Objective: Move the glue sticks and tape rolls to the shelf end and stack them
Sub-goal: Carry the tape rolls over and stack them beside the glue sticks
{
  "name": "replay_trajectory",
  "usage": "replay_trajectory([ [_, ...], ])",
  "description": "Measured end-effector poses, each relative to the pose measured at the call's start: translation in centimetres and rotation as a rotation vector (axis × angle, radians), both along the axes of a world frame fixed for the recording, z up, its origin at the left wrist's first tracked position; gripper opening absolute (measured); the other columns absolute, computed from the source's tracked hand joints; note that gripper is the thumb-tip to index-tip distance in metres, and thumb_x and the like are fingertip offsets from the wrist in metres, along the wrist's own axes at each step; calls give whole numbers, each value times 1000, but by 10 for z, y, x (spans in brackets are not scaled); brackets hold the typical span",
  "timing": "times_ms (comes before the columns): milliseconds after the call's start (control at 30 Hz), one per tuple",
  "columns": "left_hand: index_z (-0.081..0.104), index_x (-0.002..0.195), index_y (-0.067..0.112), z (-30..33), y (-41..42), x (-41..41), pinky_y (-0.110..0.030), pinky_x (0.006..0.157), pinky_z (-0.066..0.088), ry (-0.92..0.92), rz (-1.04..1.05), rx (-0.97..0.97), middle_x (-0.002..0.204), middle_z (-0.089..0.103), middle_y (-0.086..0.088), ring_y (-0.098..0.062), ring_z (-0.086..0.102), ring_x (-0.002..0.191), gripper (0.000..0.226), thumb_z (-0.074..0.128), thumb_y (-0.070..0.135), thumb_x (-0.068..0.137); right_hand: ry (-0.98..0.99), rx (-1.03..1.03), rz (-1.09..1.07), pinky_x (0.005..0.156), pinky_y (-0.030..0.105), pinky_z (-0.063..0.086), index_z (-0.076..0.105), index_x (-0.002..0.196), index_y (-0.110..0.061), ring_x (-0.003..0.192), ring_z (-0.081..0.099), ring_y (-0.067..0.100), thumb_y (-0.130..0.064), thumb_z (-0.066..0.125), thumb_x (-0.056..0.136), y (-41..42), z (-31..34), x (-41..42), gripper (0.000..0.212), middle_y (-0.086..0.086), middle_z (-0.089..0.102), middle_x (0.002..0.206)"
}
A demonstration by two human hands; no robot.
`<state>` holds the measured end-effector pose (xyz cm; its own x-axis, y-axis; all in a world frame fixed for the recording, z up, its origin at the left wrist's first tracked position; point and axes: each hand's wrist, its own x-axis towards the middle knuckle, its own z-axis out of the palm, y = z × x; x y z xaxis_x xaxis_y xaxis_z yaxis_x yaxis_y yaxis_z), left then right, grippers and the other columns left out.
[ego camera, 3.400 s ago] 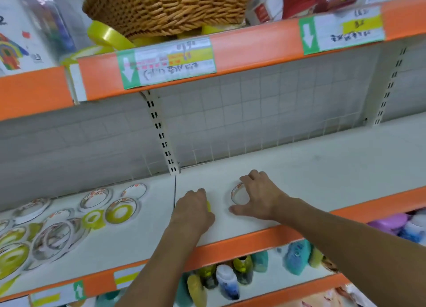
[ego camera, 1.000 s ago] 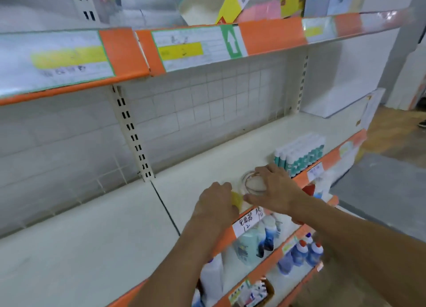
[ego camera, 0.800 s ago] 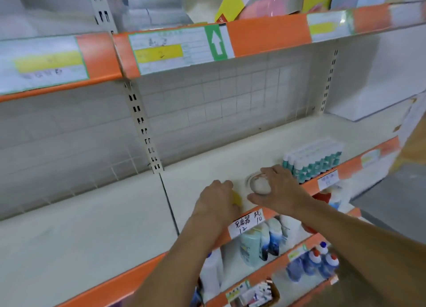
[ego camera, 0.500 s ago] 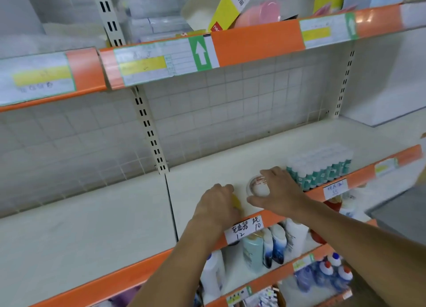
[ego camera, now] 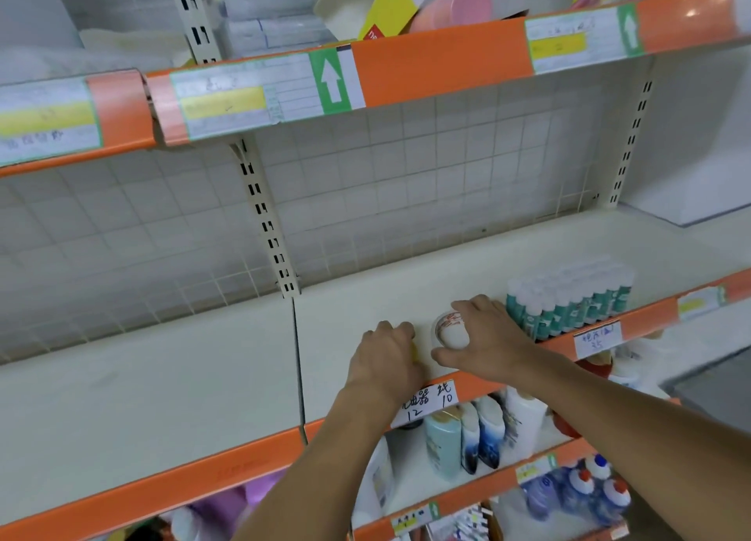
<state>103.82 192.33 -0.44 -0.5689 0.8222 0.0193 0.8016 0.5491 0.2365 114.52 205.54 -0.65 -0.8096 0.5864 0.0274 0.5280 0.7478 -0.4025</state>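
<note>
Cream shelf board (ego camera: 162, 398) with its orange front lip, and both hands are down near that lip. Left hand (ego camera: 386, 361) curls over a yellow tape roll (ego camera: 413, 353), mostly hidden. Right hand (ego camera: 483, 345) pinches the clear tape roll (ego camera: 449, 331) by its rim; light, stiff, likely slick. Beyond, white-capped green glue sticks (ego camera: 569, 296) stand packed.

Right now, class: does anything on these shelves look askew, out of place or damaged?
Yes. On the upper shelf, a yellow and white box lies tipped at an angle, jutting over the orange edge. The left price strip also looks bent where two strips meet. The glue sticks stand in tidy rows.
</note>
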Motion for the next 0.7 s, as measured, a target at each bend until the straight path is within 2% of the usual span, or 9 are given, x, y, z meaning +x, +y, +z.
replay_trajectory([
  [300, 52, 132, 16, -3, 7, 10, -33, 87, 48, -45, 146, 25, 120, 54, -10, -29, 56, 106, 49, 63, 25, 85, -42, 66, 200, 106, 37, 39, 34, 147, -17, 130, 36, 24, -59, 66, 79, 18, -2, 1, 86, 4, 40, 138],
  [500, 48, 136, 15, -3, 7, 27, -34, 99, 45, -57, 266, 65, 133, 50, -7, -28, 52, 120, 52, 63, 30, 89, -46, 22, 247, 106, 37, 37, 37, 143, -15, 130, 34, 26, -61, 69, 77, 28, -2, 5, 86, 6, 39, 136],
  [600, 49, 123, 14, -3, 6, 32, -34, 87, 48, -51, 369, 57, 117, 55, -9, -29, 56, 109, 41, 60, 33, 89, -41, -1, 238, 105, 36, 38, 37, 143, -15, 129, 35, 26, -64, 70, 74, 30, -4, 5, 91, 6, 38, 137],
  [700, 46, 127, 15, -2, 5, 36, -30, 83, 46, -77, 418, 77, 117, 55, -9, -27, 58, 104, 41, 59, 30, 91, -32, 2, 241, 105, 35, 37, 37, 145, -15, 127, 35, 26, -66, 71, 72, 33, -5, 4, 95, 6, 39, 136],
])
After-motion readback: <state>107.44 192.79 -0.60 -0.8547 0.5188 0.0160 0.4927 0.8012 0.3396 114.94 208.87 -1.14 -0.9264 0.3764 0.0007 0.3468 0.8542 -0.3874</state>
